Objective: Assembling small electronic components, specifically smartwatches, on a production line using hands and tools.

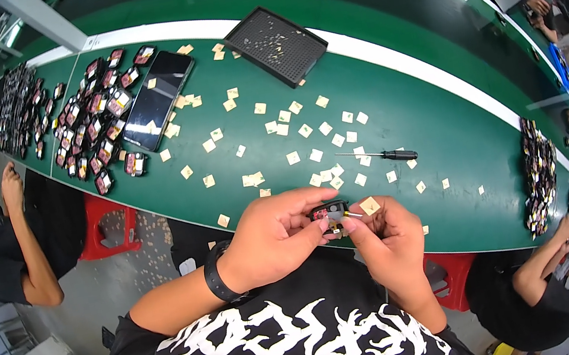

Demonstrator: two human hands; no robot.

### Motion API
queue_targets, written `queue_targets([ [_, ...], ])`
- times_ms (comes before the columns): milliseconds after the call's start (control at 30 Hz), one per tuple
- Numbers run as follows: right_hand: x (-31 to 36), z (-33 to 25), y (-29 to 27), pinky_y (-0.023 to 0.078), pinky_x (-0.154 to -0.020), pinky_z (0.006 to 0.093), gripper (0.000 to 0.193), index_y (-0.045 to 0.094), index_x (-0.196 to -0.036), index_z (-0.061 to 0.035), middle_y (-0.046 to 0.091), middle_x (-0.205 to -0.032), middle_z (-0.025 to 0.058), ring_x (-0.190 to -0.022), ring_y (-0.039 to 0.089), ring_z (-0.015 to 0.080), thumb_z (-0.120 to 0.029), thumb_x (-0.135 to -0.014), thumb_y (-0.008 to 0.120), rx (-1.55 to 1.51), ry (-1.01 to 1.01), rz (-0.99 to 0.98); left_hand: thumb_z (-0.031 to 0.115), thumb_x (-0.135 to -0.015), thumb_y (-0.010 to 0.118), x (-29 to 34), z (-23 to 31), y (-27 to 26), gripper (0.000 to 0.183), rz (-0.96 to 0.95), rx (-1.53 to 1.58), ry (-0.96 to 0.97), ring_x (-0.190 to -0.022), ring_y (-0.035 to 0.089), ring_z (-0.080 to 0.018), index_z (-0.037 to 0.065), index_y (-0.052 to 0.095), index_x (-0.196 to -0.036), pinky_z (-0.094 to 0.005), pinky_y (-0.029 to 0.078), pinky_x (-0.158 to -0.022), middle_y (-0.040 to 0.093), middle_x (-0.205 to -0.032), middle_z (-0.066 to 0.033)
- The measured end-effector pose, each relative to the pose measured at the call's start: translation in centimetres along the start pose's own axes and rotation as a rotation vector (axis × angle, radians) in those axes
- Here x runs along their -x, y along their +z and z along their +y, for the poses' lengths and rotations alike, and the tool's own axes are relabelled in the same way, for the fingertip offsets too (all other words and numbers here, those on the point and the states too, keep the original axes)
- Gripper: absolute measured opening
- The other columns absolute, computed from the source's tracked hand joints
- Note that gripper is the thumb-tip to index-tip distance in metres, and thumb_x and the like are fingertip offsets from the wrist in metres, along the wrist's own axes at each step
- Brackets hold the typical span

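Observation:
Close in front of my chest, my left hand wraps its fingers and thumb round a small black-cased electronic device with reddish parts showing inside. My right hand is closed at the device's right side, thumb and forefinger together. A small cream paper square with a dark mark sits at its fingers. A thin pale sliver shows by the thumb tip, too small to name. Many similar cream squares lie scattered over the green table. Beyond my hands rests a screwdriver with a black handle.
A black tray holding tiny pieces stands at the far side. To the left lie a dark phone and a heap of black devices. More devices are piled at the right. People sit on both sides, near red stools.

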State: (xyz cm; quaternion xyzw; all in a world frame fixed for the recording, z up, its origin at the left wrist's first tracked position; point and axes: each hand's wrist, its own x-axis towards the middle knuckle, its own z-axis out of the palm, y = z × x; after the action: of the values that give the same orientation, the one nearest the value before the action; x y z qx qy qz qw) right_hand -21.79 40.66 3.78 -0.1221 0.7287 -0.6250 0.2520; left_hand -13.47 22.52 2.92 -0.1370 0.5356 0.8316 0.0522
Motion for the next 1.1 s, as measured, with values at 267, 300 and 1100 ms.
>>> queue_targets([
  [267, 0.1, -1.7, -0.8, 0.034, -0.050, 0.0172, 0.009, 0.068, -0.091, 0.0035, 0.061, -0.070, -0.0036, -0.059, 0.046, -0.0014, -0.001, -0.089, 0.076, 0.037, 0.012, -0.041, -0.007, -0.098, 0.055, 0.6, 0.9, 0.6, 0.032, 0.053, 0.033, 0.065, -0.091, 0.069, -0.0119, -0.004, 0.064, -0.129, -0.0270, 0.059, -0.082, 0.071, -0.107, -0.0109],
  [300, 0.1, -2.0, -0.5, 0.033, -0.050, 0.0171, 0.010, 0.069, -0.091, 0.0035, 0.060, -0.069, -0.0046, -0.058, 0.046, -0.0016, -0.001, -0.089, 0.077, -0.033, 0.060, -0.018, -0.008, -0.098, 0.054, 0.7, 1.0, 0.4, 0.033, 0.034, -0.019, 0.092, -0.096, 0.069, -0.0144, -0.005, 0.062, -0.130, -0.0286, 0.060, -0.083, 0.070, -0.111, -0.0130],
  [1100, 1.0, 0.1, 0.2, 0.035, -0.049, 0.0172, 0.016, 0.066, -0.102, 0.0025, 0.062, -0.070, -0.0029, -0.055, 0.047, -0.0018, 0.001, -0.089, 0.074, 0.066, -0.050, 0.012, -0.011, -0.095, 0.056, 0.0, -0.1, 0.1, 0.023, 0.045, 0.008, -0.059, -0.100, 0.068, -0.0148, -0.009, 0.060, -0.117, -0.0290, 0.059, -0.085, 0.068, -0.109, -0.0129],
])
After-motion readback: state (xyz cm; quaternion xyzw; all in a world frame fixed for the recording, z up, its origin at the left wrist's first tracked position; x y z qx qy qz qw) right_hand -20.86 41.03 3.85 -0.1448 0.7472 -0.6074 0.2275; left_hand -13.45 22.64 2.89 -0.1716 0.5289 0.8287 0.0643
